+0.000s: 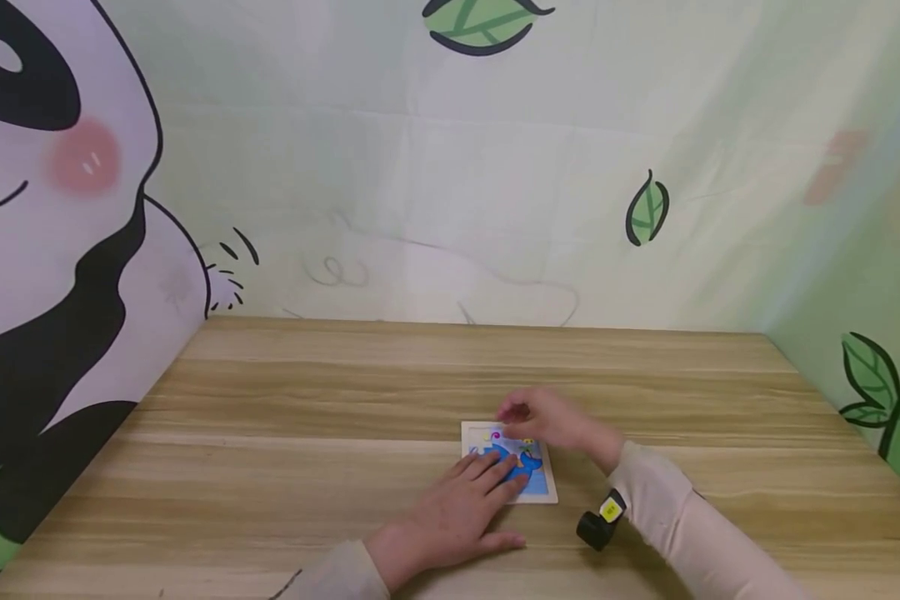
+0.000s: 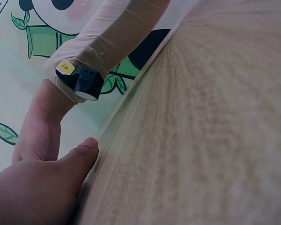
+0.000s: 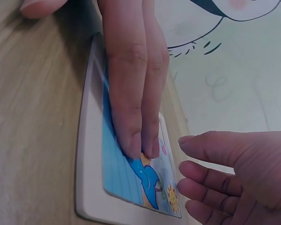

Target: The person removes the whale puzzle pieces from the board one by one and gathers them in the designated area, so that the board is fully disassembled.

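Blue-pictured, nearly square board lies lower centre in the head view, nearer left hand flat on it, right hand loosely parted, visibly empty, at its upper-right corner.

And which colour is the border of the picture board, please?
The board's border is plain off-white; it shows best in the right wrist view.

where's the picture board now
In the head view, the picture board lies on the table, low and right of centre, partly under the left hand, with the right hand by its far right corner.
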{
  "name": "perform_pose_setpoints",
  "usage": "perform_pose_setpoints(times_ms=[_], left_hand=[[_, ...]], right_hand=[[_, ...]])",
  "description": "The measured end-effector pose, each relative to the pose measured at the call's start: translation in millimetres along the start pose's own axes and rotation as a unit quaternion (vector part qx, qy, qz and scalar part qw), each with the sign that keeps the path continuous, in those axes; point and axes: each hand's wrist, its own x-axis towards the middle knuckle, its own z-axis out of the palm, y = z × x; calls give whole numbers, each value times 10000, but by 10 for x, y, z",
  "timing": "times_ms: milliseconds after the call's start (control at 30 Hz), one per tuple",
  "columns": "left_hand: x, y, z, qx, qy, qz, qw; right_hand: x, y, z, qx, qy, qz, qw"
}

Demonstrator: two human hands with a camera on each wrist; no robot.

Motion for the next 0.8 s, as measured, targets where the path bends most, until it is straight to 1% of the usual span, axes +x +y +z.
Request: perform_pose_setpoints(times_ms=[200,467,633,800], left_hand=[[-1,-1,5,-44,-78,-26,10000],[-5,4,16,105,189,53,9998],[-4,-1,24,141,221,65,9996],[-5,-1,26,136,204,70,9997]], right_hand=[[41,-32,19,45,-173,71,9998],[91,-63,41,13,-299,40,9995],[107,-77,47,-74,-374,-28,9993],[123,-92,56,-301,-475,-26,9984]])
